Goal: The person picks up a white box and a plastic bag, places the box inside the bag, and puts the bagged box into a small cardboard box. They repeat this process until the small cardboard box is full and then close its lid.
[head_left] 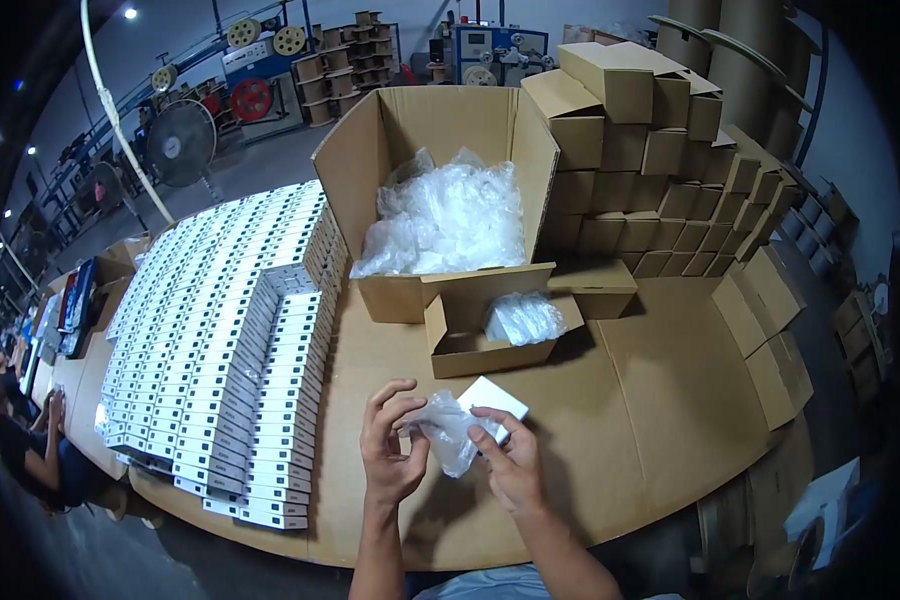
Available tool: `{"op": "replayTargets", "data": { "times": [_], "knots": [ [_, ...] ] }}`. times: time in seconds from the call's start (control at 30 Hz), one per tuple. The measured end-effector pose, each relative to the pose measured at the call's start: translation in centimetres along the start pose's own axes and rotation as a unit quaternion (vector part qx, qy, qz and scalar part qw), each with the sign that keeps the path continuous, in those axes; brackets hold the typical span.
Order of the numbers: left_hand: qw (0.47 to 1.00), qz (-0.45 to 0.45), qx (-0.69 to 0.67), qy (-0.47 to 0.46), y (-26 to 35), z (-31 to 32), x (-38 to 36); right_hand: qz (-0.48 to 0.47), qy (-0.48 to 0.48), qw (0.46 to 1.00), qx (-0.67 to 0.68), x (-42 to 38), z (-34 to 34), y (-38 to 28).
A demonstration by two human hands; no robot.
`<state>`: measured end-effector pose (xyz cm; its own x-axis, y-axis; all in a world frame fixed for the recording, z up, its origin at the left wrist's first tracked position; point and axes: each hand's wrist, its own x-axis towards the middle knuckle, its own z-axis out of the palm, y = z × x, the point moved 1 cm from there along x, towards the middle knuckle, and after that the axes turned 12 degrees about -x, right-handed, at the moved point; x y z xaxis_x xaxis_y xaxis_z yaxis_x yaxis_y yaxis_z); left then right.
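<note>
A clear plastic bag (446,432), crumpled, hangs between my two hands above the table. My left hand (394,448) pinches its left edge, with the other fingers raised and curled. My right hand (512,462) grips a small white box (494,400) at its near side, thumb over the bag's right edge. How far the box sits in the bag is hard to tell. Just beyond is an open small carton (490,362), with a white item in clear bubble wrap (526,318) inside.
A large open carton (395,298) full of clear plastic bags (450,215) stands behind. Stacked white boxes (240,350) cover the left side of the cardboard-topped table (590,440). Brown cartons (660,190) are piled at right. Another person (50,440) sits far left.
</note>
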<state>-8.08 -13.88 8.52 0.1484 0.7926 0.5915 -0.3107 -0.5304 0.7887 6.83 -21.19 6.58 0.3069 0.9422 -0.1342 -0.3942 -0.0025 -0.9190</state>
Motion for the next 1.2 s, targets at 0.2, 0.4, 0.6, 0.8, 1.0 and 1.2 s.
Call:
{"op": "replayTargets", "data": {
  "times": [0.2, 0.4, 0.6, 0.8, 1.0, 1.2],
  "knots": [
    [0.994, 0.044, 0.093, -0.026, -0.6, -0.2, -1.7, -0.024, 0.008, 0.998, -0.049, 0.0, 0.2, 1.4],
    [0.985, -0.138, -0.064, 0.083, 1.4, 2.4, -1.9, -0.213, 0.093, 0.876, -0.423, -0.2, -0.1, 0.9],
    [0.962, -0.216, -0.096, 0.134, -0.9, 0.8, -3.5, -0.150, 0.033, 0.954, -0.257, -0.3, -1.6, 3.1],
    [0.960, -0.225, -0.110, 0.127, -0.9, 0.4, -2.7, -0.200, 0.025, 0.893, -0.403, -0.5, -2.1, 2.5],
    [0.979, -0.062, -0.034, 0.190, -0.3, -0.8, -1.5, -0.186, 0.063, 0.914, -0.355, -0.8, -2.8, 3.8],
    [0.908, 0.113, 0.398, -0.071, 4.5, 0.1, 0.6, -0.207, 0.064, 0.895, -0.389, -0.9, -2.5, 2.9]
  ]
}}
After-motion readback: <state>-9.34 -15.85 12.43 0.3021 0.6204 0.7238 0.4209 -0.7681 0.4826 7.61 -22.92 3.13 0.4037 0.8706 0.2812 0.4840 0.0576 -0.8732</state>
